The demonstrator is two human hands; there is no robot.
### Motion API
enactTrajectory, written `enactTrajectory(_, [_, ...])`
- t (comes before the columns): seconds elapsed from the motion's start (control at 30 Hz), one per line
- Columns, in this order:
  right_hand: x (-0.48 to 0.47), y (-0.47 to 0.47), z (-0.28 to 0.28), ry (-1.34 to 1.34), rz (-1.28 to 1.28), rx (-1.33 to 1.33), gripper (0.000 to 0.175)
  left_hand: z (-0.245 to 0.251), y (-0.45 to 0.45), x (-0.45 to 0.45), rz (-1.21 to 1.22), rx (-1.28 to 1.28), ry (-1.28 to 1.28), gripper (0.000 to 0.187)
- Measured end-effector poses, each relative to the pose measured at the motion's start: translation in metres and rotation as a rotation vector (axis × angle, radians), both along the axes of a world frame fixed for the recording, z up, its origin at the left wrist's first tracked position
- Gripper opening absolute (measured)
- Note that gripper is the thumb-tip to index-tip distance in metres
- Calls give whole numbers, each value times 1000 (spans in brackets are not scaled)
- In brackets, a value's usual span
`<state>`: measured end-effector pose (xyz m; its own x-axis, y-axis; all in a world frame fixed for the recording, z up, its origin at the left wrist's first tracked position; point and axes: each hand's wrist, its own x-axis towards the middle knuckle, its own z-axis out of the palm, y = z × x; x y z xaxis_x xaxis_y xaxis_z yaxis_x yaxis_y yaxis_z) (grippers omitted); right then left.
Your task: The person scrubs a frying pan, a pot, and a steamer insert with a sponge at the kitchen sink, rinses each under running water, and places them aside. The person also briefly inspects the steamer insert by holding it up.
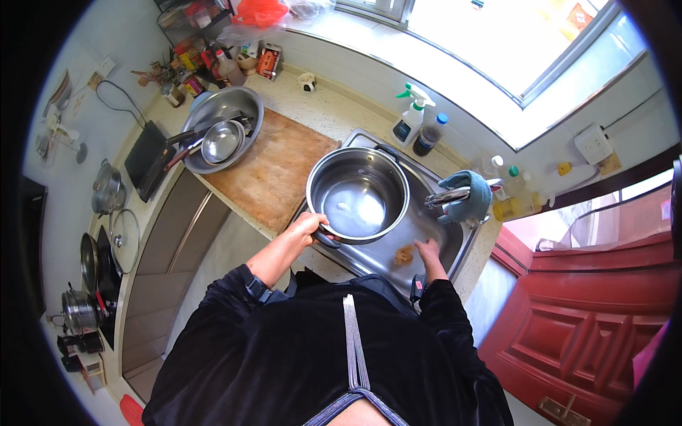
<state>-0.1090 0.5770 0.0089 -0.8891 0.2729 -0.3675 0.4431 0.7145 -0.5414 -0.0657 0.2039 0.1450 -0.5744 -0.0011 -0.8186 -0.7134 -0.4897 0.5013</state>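
Observation:
My left hand (310, 228) grips the near black handle of a two-handled stainless steel pot (358, 193). The pot is tipped slightly toward me over the left part of a steel sink (373, 261), and its inside looks wet and shiny. My right hand (428, 251) is low over the basin's right side, thumb and fingers apart, with nothing seen in it. Just left of its fingertips lies a tan scrubbing pad (404, 255) on the sink bottom. The chrome faucet (448, 197), with a blue-green cloth (469, 197) draped over it, reaches in from the right.
A wooden cutting board (277, 165) borders the sink on the left. Beyond it, a large metal basin (250, 106) holds small pans. Behind the sink stand a spray bottle (409, 122) and a blue-capped bottle (430, 136). A red door (575, 319) is at the right.

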Motion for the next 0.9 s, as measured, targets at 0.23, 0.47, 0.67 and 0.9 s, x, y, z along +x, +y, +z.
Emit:
enactTrajectory(0.23, [-69, 1, 20, 574, 102, 90, 30, -10, 11, -11, -82, -89, 34, 26])
enactTrajectory(0.47, [-145, 28, -42, 536, 344, 32, 25, -13, 33, -22, -107, -94, -10, 29])
enactTrajectory(0.67, [-149, 46, -26, 415, 625, 275, 33, 0, 48, -25, -174, -147, -45, 26])
enactTrajectory(0.9, [-139, 13, -53, 465, 288, 92, 33, -3, 52, -29, -179, -141, -37, 22])
